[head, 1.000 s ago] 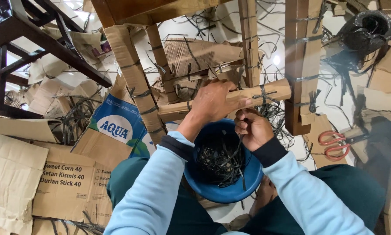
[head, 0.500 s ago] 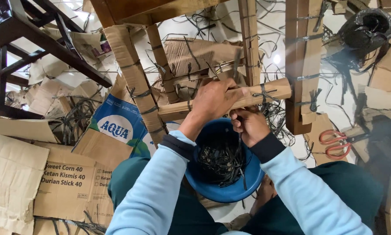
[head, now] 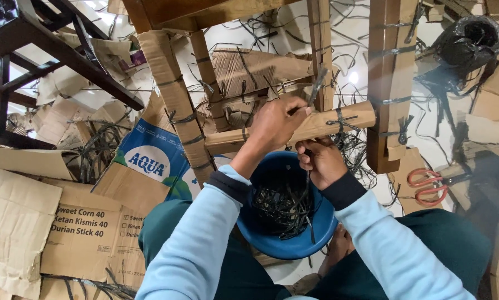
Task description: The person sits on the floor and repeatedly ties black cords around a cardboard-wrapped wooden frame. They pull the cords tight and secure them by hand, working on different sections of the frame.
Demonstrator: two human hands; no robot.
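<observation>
red scissors (head: pixel 429 185) | black bag (head: pixel 472 41) | dark chair frame (head: pixel 32 41)

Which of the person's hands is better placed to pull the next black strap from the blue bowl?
Probably the right hand: it sits just above the blue bowl of straps, while the left hand presses the cardboard-wrapped rail.

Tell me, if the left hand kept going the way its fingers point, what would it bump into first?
Probably the cardboard-wrapped rail that the left hand already rests on; beyond it stands the wrapped leg, though depth is hard to judge.
</observation>
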